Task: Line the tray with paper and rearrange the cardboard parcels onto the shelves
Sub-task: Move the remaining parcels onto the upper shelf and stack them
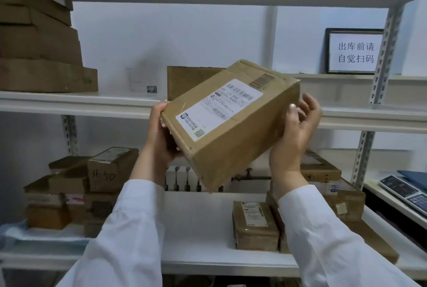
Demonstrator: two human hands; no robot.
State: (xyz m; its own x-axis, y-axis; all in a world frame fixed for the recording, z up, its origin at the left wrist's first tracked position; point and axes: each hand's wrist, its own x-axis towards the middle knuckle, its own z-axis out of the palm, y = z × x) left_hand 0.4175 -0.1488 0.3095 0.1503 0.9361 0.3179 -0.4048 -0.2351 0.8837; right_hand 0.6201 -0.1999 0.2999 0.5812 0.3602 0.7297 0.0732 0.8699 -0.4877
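Both hands are up in front of the shelving, apart, with one cardboard parcel (231,129) clamped between them. The parcel is in the air, tilted, its far end raised toward the middle shelf (69,102) and its near corner dipping over the lower shelf (196,229). It touches neither.

Our left hand (159,139) grips the near left end, thumb on the top edge, fingers hidden underneath. Our right hand (298,132) holds the right side, thumb flat on the side face and fingers curled round behind the far end. The white shipping label (219,108) faces up.

Middle shelf: a stack of flat brown parcels (41,55) at the left, and another brown box (184,81) directly behind the held one. A framed sign (354,51) stands further back at the right.

Lower shelf: a pile of small boxes at the left, one with handwritten numbers (111,169). A labelled flat parcel (254,224) lies near the middle, with more boxes beside it under our right sleeve.

On a counter at the far right we see a weighing scale (406,192).
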